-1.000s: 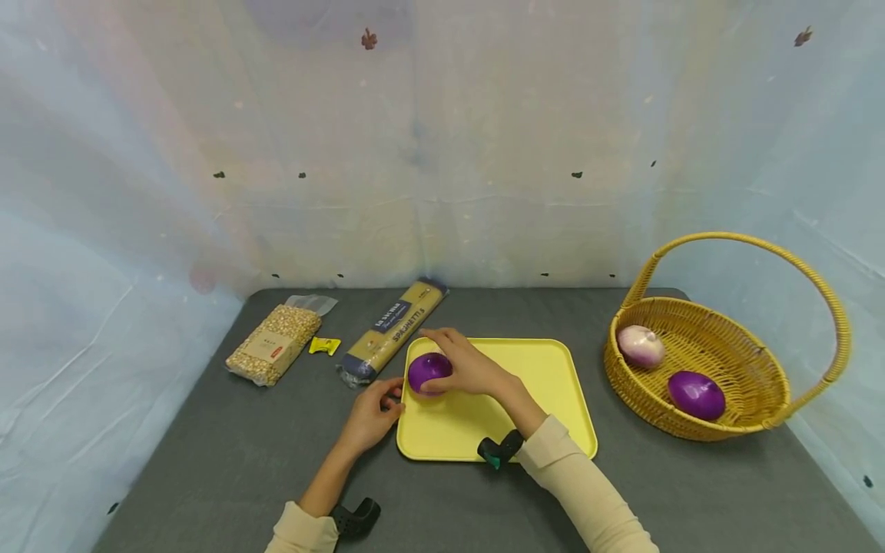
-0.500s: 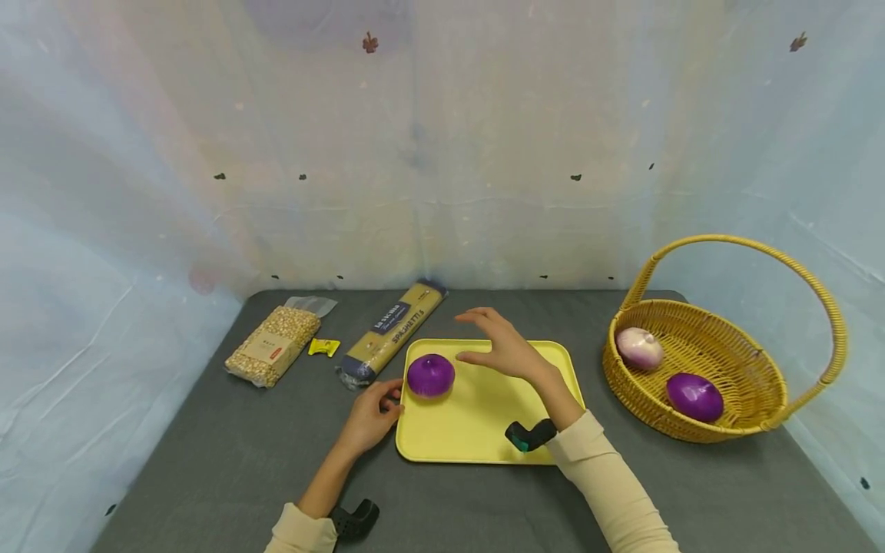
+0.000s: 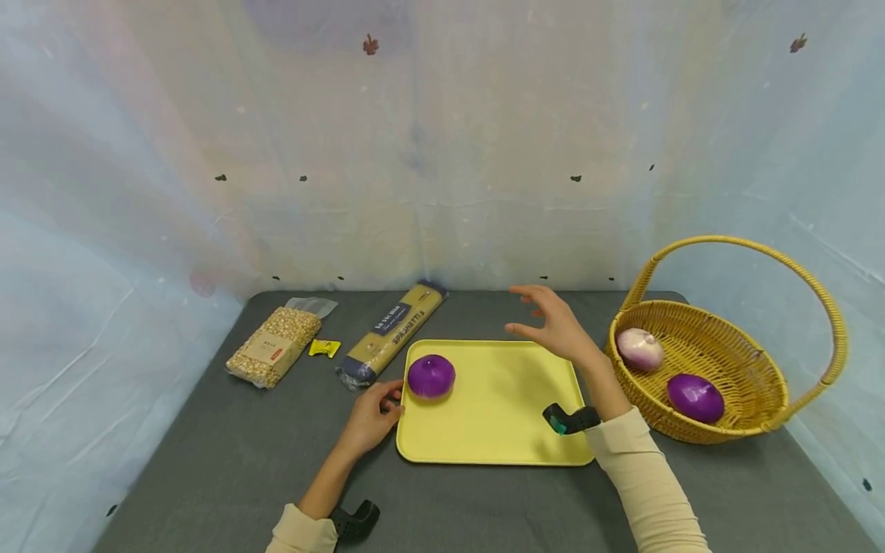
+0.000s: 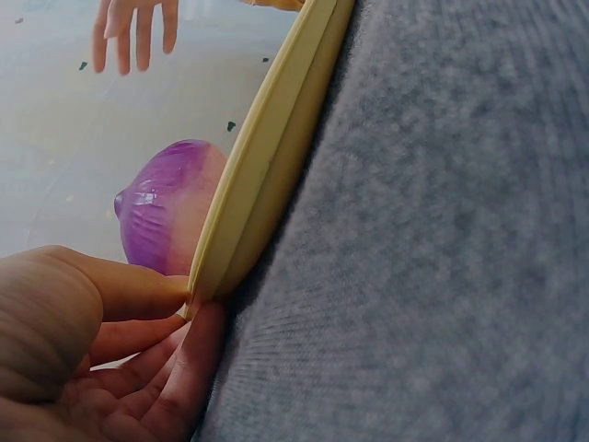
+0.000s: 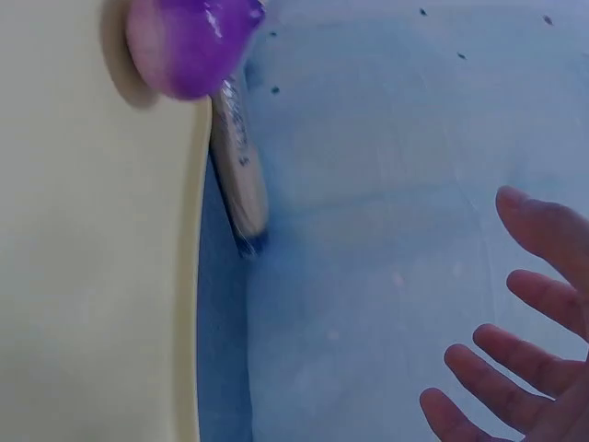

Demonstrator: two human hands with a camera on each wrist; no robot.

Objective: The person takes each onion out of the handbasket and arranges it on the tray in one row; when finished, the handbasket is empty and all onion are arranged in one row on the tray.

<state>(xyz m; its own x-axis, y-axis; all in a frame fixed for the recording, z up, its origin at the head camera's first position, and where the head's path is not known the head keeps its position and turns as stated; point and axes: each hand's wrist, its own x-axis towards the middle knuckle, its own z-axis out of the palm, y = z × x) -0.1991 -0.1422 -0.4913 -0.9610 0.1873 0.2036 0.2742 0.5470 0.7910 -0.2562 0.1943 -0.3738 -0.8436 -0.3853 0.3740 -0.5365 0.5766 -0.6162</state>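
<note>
A purple onion sits at the left end of a yellow tray. My left hand is at the tray's left edge, and in the left wrist view its thumb and fingers pinch the rim. Over the tray's right part, near the far edge, my right hand is raised with its fingers spread and nothing in it. The right wrist view shows that hand's separated fingers. To the right, a wicker basket holds a pale purple-and-white onion and a darker purple onion.
Behind the tray's left corner lies a spaghetti pack. Further left are a small yellow wrapped item and a clear bag of pale kernels. The basket's tall handle arches upward. A pale sheet hangs behind the grey table.
My right hand has let go of the purple onion and moved right across the tray, toward the basket. The onion stays at the tray's left end. My left hand has kept its place.
</note>
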